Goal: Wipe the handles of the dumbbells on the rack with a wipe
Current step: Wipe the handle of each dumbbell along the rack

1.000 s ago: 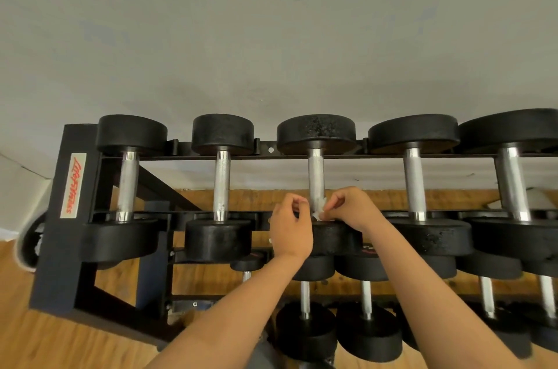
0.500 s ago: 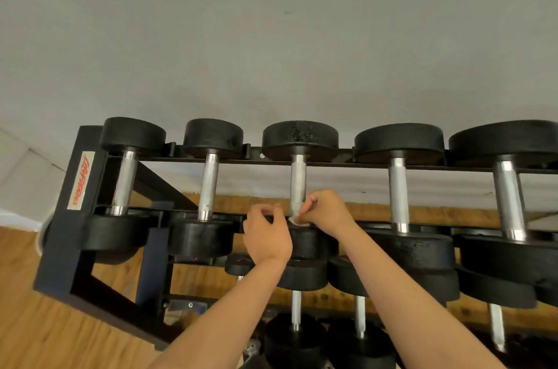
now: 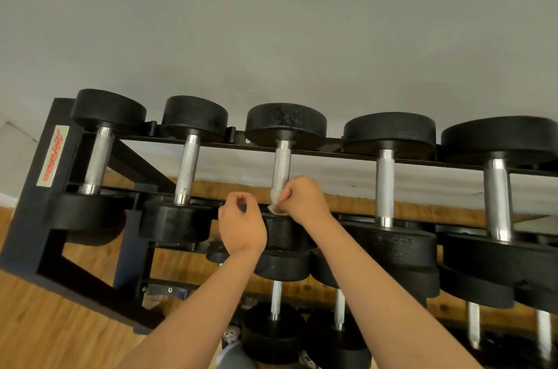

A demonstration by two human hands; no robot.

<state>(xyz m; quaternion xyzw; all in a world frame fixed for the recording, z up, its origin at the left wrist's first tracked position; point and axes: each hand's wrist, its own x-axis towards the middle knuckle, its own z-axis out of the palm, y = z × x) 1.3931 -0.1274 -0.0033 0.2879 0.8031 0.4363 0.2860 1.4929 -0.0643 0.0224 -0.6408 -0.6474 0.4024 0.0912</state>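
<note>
One white wipe (image 3: 275,203) is pinched in the right hand (image 3: 305,199) against the lower end of the handle (image 3: 281,166) of the third dumbbell (image 3: 285,121) (counted from the left); the left hand (image 3: 241,223) sits just beside, fingers curled, seemingly round nothing; both are at the black rack's (image 3: 33,217) top tier.

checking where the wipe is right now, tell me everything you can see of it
The wipe is a small white crumpled scrap, thin like tissue. It sits against the lower end of the third dumbbell's knurled metal handle on the top row, above the near black head. The right hand pinches it there and hides most of it. The left hand is beside it, not touching.
</note>
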